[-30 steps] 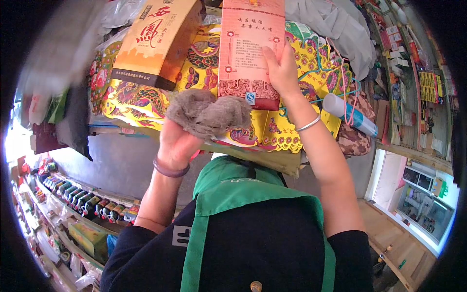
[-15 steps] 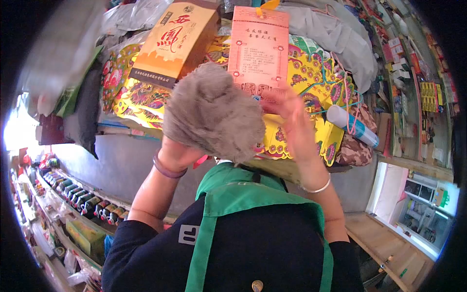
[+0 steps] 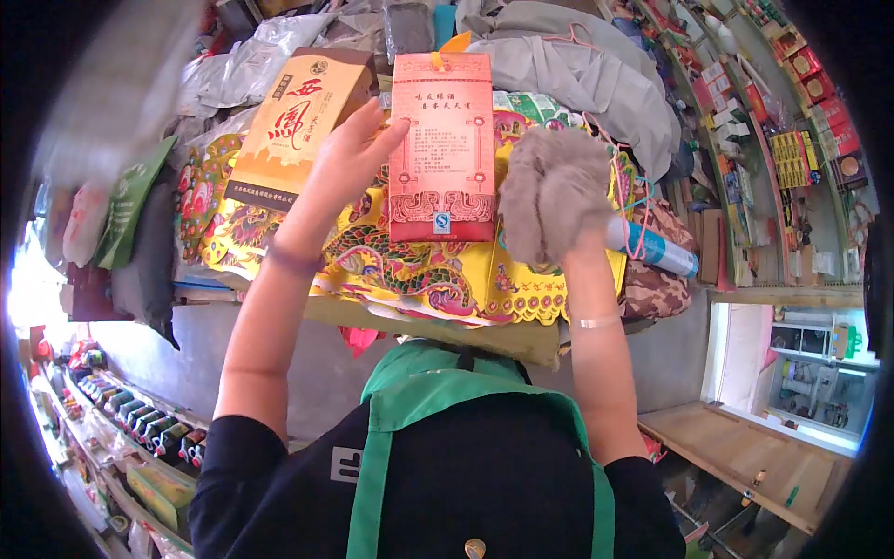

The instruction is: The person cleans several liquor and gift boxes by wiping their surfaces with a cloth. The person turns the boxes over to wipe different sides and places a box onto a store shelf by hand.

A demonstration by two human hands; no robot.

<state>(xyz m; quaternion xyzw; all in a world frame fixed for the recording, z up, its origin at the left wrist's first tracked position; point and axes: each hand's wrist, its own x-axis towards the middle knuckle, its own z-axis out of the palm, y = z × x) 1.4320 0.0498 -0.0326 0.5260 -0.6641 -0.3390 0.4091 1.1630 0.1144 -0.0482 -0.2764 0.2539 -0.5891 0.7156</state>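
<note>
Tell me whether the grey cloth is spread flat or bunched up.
Bunched up. The grey cloth forms a thick, creased wad in the right hand, with deep folds and no flat, spread-out area showing.

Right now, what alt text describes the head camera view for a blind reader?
Right hand holding a gray cloth beside a pink box, left hand open at its other side, near an orange box, over yellow patterned sheets.

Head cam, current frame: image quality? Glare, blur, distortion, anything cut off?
Head view: strong fisheye, corners black, shelves bowed at the right; far left edge blown out to white; pale smear over the upper left, cause unclear; pink box front legible in its large print, small print too fine to read; cloth slightly soft.
</note>
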